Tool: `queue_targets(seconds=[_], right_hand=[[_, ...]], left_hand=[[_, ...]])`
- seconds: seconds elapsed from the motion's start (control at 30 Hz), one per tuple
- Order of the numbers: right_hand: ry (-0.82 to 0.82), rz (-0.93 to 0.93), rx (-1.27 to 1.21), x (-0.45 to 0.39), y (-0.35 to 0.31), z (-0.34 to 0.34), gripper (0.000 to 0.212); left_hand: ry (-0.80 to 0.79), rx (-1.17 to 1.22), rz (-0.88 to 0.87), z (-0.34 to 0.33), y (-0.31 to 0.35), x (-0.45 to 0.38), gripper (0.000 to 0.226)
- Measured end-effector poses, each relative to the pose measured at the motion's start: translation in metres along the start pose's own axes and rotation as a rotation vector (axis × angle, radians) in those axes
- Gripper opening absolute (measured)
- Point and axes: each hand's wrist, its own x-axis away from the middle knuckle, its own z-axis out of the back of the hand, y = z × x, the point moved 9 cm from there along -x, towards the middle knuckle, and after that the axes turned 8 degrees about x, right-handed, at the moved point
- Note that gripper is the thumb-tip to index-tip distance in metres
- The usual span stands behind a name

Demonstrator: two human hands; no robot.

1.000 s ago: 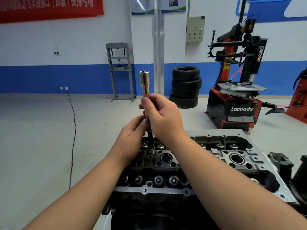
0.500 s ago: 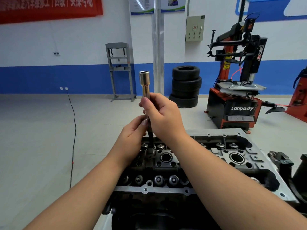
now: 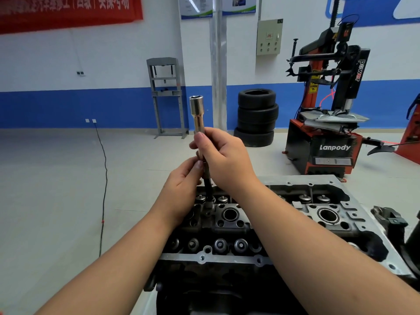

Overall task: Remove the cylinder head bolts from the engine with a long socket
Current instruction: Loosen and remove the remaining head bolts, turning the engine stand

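1. Brass-coloured metal: one long socket (image 3: 197, 114) stands upright above the engine, its open square end uppermost, clear of the right hand's thumb.
2. One right hand (image 3: 223, 159) is curled round the socket's lower half, thumb lying up along the shaft and fingers wrapped behind it.
3. One left hand (image 3: 183, 186), just below and to the left of the right hand, pinches the socket's bottom end between thumb and fingertips.
4. One dark cylinder head bolt (image 3: 208, 189) hangs from the socket beneath both hands; its lower end sits at a hole in the cylinder head (image 3: 295, 214), though whether it is fully out I cannot tell.
5. Along the head's near row, below the left wrist, four round valve tops can be counted; two large round bores show to the right of the hands.
6. Beyond the right hand, one stack of four tyres (image 3: 256, 117) stands on the floor against the wall.
7. Further right of that hand is one red and black tyre changer (image 3: 329, 133) marked "Lanpody".
8. Beyond the left hand stands one grey press frame (image 3: 167, 96), and one black cable (image 3: 104, 178) runs across the floor.
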Motion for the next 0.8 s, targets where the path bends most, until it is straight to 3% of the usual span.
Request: queue_targets(seconds=[0.37,0.63,0.8], right_hand=[[0.047,0.056,0.022,0.002,-0.006,0.003,0.001],[0.003,0.013,-0.039,0.001,-0.002,-0.001,0.010],[0.092,0.030,0.034,0.000,-0.001,0.007,0.012]], left_hand=[[0.016,-0.006,-0.052,0.001,0.007,0.000,0.018],[-0.029,-0.034,-0.076,-0.001,0.011,0.002,0.017],[-0.004,0.006,-0.070,0.000,0.009,0.001,0.019]])
